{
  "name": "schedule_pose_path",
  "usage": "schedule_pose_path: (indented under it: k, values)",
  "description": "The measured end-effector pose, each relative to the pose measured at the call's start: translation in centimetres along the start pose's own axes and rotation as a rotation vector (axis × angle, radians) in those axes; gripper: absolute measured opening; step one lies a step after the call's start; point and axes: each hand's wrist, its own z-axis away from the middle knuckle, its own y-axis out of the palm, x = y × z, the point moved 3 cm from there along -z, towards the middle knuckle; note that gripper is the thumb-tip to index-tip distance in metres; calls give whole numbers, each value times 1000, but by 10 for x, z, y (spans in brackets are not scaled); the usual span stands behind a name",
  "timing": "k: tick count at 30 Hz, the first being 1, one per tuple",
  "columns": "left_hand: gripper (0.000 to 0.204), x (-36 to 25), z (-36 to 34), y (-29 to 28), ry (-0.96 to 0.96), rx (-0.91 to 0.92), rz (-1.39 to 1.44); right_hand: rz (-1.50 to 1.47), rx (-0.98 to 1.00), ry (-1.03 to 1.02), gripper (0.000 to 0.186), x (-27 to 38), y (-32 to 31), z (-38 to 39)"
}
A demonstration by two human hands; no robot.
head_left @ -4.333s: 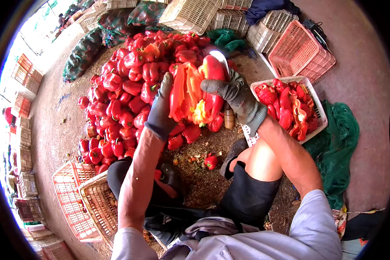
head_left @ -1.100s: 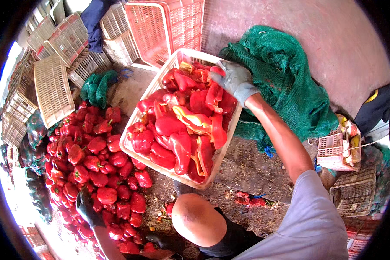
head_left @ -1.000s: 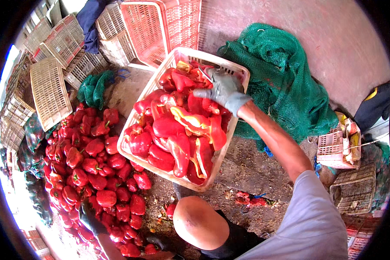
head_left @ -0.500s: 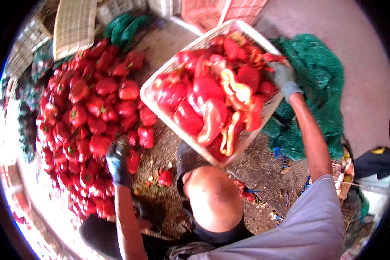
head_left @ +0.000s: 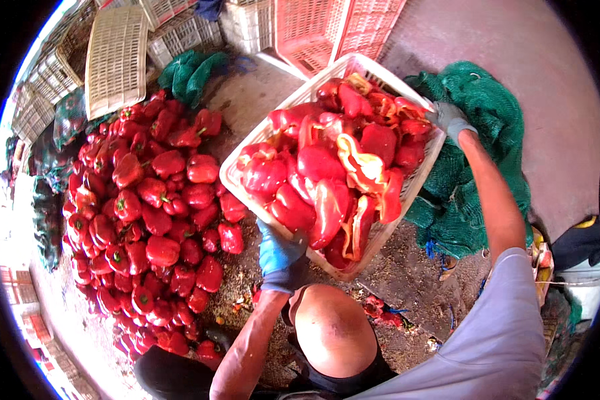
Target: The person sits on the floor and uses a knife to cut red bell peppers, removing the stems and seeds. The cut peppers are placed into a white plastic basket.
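Observation:
A cream plastic crate heaped with cut red bell peppers is raised above my bare knee, tilted in view. My left hand, in a blue and dark glove, grips its near left corner. My right hand, in a grey glove, is closed on the right rim near the far corner. To the left lies a large pile of whole red peppers on the littered floor.
Green netting lies bunched at the right, with a dark item beyond. Cream crates and a pink crate stand at the back. Filled mesh sacks line the far left, and a green mesh bundle sits behind the pile.
Earlier both hands held cut peppers and the crate stood at the right. Later my right hand took the crate; my left hand has moved from the pile onto its near corner.

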Motion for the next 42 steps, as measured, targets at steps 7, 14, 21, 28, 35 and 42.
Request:
schedule_pose_path:
  k: [7,14,21,28,35,42]
  values:
    - [61,22,-76,-27,268,26,-39,105,-8,220,39,-3,9,99]
    - [40,-36,-242,-38,395,132,-344,-240,-154,333,54,25,54,312]
    - [55,-62,-198,-87,423,-56,178,-835,-160,548,34,109,91,438]
    - [94,14,-88,-25,396,-375,131,-1209,-71,744,24,182,33,439]
    - [72,-59,-210,-7,540,-535,75,-1320,6,668,33,232,34,418]
    - [63,-39,-220,-39,428,-46,479,-1693,-50,500,31,293,27,358]
